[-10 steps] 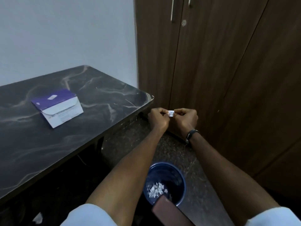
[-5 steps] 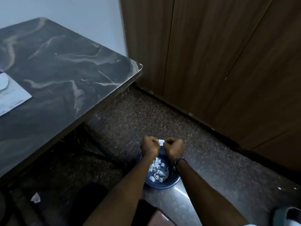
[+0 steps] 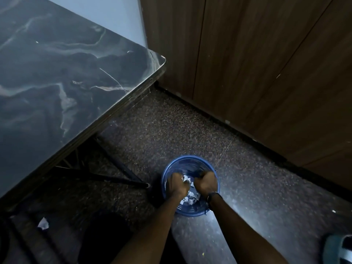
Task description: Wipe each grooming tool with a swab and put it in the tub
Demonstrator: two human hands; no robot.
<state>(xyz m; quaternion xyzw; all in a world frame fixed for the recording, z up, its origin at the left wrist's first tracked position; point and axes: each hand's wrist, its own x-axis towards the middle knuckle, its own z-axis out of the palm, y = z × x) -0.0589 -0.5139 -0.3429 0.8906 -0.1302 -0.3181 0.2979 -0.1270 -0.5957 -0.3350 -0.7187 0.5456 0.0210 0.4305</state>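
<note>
Both my hands are low over a blue bin [image 3: 190, 162] on the floor. My left hand [image 3: 176, 185] and my right hand [image 3: 206, 182] are curled into fists, knuckles up, close together. Between them shows a small white swab packet [image 3: 186, 179], pinched at the fingertips of both hands; motion blur hides the exact grip. The bin's bottom holds several torn white wrapper pieces [image 3: 191, 199]. A dark band circles my right wrist. No grooming tool or tub is in view.
A dark marble-pattern table [image 3: 57, 82] fills the upper left, its corner near the brown wooden cabinet doors [image 3: 257, 63]. Its black legs [image 3: 122, 168] stand left of the bin. A paper scrap [image 3: 43, 223] lies on the speckled floor, and a sandal [image 3: 339, 250] shows at the lower right.
My hands dropped with the packet from chest height, beside the table corner, down into the bin's mouth. The camera tilted down; the purple box on the table left the view.
</note>
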